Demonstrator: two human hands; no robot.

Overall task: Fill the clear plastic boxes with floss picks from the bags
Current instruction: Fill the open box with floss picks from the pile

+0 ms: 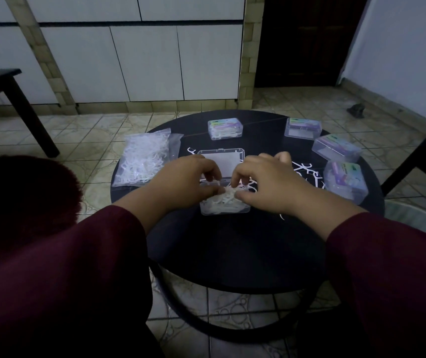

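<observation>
Both hands cover much of the open box [224,205] at the middle of the round table [232,241], and in the dim light single picks in the heap [223,198] cannot be told apart. The left hand [180,182] and right hand [266,182] pinch that heap with curled fingers. The box's long side runs left to right, its lid [221,161] lying open on the far side; the bag [144,158] lies to the left.
</observation>
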